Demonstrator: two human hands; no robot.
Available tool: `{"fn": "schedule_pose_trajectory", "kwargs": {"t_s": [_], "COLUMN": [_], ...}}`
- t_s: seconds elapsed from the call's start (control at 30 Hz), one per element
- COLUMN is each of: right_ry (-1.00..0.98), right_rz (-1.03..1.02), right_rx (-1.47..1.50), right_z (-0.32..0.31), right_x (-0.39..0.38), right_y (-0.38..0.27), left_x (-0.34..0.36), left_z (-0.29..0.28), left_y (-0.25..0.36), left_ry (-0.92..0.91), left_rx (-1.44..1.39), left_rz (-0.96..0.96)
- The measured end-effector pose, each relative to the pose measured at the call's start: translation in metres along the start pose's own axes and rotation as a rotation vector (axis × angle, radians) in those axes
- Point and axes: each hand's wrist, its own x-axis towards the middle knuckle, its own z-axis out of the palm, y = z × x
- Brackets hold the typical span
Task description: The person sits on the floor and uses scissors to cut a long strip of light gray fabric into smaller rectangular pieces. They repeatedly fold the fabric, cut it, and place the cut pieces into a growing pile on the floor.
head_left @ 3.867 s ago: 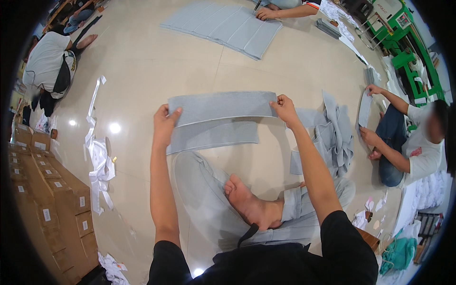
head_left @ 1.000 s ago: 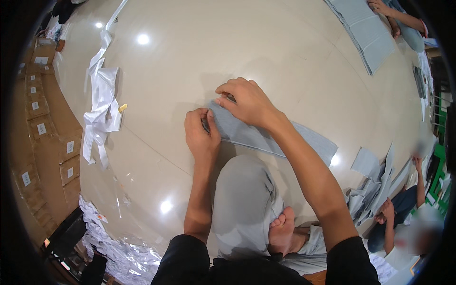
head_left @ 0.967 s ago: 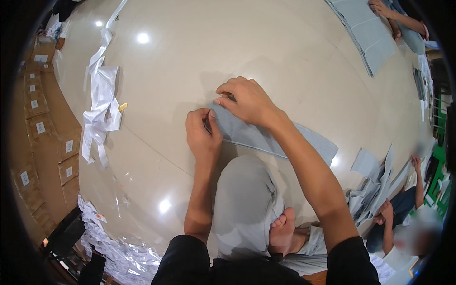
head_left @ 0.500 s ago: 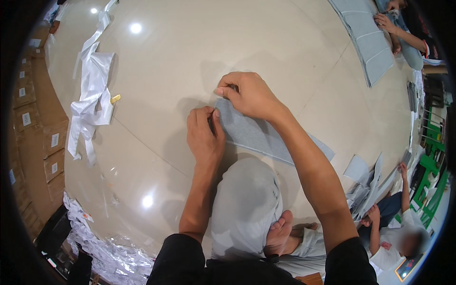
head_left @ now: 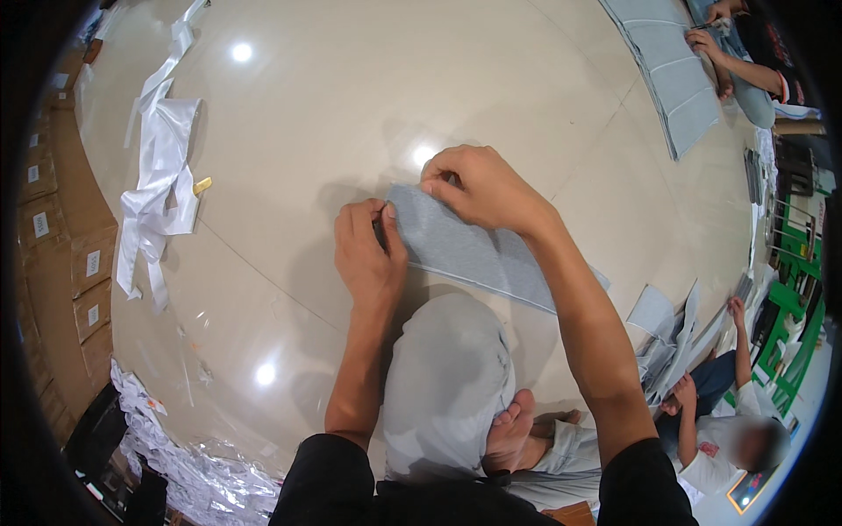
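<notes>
A long folded piece of grey cloth lies slantwise on the pale floor, beyond my bent knee. My left hand grips its left end, the thumb laid on the near corner and the fingers curled round. Along the far edge, close to the far left corner, my right hand pinches the cloth between thumb and fingers. My right forearm crosses over the cloth's right part and hides some of it.
White satin ribbon-like cloth lies at the far left, beside cardboard boxes. Crumpled clear plastic sits at the lower left. A person handles grey panels at the far right; another person holds grey pieces at the right.
My right hand has slid a little right and nearer along the cloth's far edge, away from the corner. My left hand keeps its place at the left end.
</notes>
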Motion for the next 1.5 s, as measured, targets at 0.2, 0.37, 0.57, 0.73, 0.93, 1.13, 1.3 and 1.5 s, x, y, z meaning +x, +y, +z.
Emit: {"fn": "schedule_pose_trajectory", "kwargs": {"t_s": [0.2, 0.37, 0.57, 0.73, 0.93, 1.13, 1.3, 1.5], "right_ry": [-0.044, 0.129, -0.07, -0.054, -0.132, 0.029, 0.071, 0.042], "right_rz": [0.054, 0.14, 0.245, -0.004, 0.02, -0.025, 0.172, 0.167], "right_rx": [-0.042, 0.055, -0.041, -0.028, -0.025, 0.038, 0.274, -0.002], "right_z": [0.0, 0.001, -0.002, 0.011, 0.013, 0.023, 0.017, 0.013], "right_x": [0.0, 0.005, 0.015, 0.02, 0.026, 0.024, 0.028, 0.021], "right_y": [-0.006, -0.011, -0.031, -0.021, -0.024, -0.009, -0.022, -0.026], "left_x": [0.0, 0.0, -0.001, 0.001, 0.001, 0.002, 0.001, -0.003], "left_z": [-0.001, 0.0, 0.001, 0.001, 0.0, 0.003, 0.001, -0.002], "left_y": [-0.002, -0.002, -0.008, -0.004, -0.006, -0.003, -0.005, -0.004], "left_ry": [-0.003, -0.011, 0.025, 0.018, 0.024, 0.029, 0.026, 0.01], "left_rx": [-0.017, -0.009, 0.007, 0.013, 0.02, 0.028, 0.033, 0.006], "left_rz": [0.002, 0.008, 0.053, 0.051, 0.066, 0.072, 0.067, 0.039]}}
